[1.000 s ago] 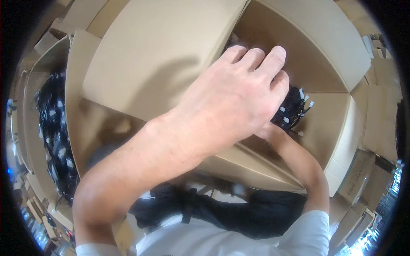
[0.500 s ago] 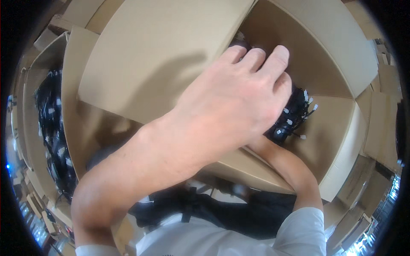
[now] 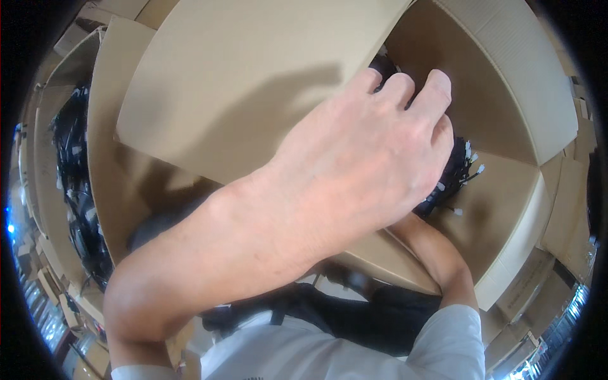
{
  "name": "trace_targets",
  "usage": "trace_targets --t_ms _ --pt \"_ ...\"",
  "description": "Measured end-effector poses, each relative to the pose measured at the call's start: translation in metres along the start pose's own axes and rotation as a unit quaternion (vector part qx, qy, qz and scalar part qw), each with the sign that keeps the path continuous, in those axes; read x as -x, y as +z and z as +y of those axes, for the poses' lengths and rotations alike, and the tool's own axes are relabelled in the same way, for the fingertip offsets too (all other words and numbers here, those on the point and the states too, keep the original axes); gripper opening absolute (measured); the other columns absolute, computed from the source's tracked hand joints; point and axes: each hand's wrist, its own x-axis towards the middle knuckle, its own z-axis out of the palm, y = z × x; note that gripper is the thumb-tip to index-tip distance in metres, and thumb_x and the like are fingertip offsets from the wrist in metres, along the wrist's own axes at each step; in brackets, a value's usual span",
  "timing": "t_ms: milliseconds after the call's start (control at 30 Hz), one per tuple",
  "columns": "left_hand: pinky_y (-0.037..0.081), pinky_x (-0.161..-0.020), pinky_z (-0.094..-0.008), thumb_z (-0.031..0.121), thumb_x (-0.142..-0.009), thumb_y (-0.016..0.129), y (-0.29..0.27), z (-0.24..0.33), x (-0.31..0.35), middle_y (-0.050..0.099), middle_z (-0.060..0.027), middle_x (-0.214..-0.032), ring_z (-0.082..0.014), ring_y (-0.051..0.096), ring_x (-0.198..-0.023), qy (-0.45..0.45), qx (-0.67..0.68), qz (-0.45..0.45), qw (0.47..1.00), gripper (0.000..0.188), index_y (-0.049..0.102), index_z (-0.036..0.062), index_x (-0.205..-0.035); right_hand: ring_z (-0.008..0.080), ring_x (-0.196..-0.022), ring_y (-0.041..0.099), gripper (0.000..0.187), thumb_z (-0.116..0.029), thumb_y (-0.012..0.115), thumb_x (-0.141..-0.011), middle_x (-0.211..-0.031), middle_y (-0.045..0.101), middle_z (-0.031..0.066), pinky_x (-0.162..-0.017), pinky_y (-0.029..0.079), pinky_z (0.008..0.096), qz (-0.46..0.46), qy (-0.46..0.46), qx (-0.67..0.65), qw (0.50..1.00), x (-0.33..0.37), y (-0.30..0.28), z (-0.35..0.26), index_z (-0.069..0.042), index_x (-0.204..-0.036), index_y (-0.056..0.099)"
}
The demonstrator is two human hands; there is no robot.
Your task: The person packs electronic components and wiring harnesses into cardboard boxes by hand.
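Observation:
My left hand [image 3: 396,149] reaches over an open cardboard box, palm down with the fingers curled. Whatever its fingertips hold is out of sight. Beneath it lies a bundle of black cables [image 3: 453,174] with small white connectors, inside the box. A large cardboard panel [image 3: 253,82] slants across the left and middle of the box; my left hand covers part of its right edge. My right forearm [image 3: 437,250] passes over the near wall into the box, and the right hand is hidden behind the left one.
The box's right flap [image 3: 516,69] stands folded outward. Left of the box, another carton holds more black cables [image 3: 79,190] with white connectors. Stacked cardboard [image 3: 532,285] lies on the right.
My left hand has shifted slightly right in view, still curled. The box and panel also sit a little differently in the picture. More of the cable bundle is covered by the hand.

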Motion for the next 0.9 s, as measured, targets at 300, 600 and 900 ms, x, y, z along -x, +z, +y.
trace_targets --t_ms 300,600,900 --pt "0.051 -0.081 -0.0322 0.011 -0.078 0.067 0.007 0.006 0.000 0.061 -0.0180 -0.112 -0.0227 0.065 -0.094 0.014 -0.020 -0.013 1.000 0.023 0.068 -0.0013 -0.098 0.0281 -0.122 0.057 0.073 -0.039 0.078 -0.089 -0.133 0.060 0.0157 -0.101 0.049 0.0448 0.015 -0.081 0.112 0.990 0.000 -0.003 0.002 0.000 -0.141 0.046" --pt "0.051 -0.082 -0.0328 0.010 -0.077 0.068 0.002 0.011 -0.001 0.060 -0.0183 -0.113 -0.0236 0.064 -0.094 0.016 0.001 -0.045 0.999 0.026 0.067 -0.0025 -0.099 0.0291 -0.129 0.054 0.093 -0.047 0.085 -0.080 -0.139 0.057 0.0208 -0.111 0.040 0.0397 -0.031 -0.012 0.095 0.995 0.003 -0.009 -0.017 0.008 -0.142 0.042" --pt "0.050 -0.077 -0.0366 0.012 -0.081 0.064 0.006 0.017 0.000 0.061 -0.0189 -0.113 -0.0252 0.064 -0.091 0.005 -0.029 -0.027 0.999 0.019 0.070 0.0007 -0.095 0.0320 -0.133 0.050 0.073 -0.034 0.073 -0.090 -0.142 0.053 0.0243 -0.112 0.038 0.0392 0.077 -0.223 0.448 0.863 -0.021 0.035 -0.030 0.007 -0.143 0.043"
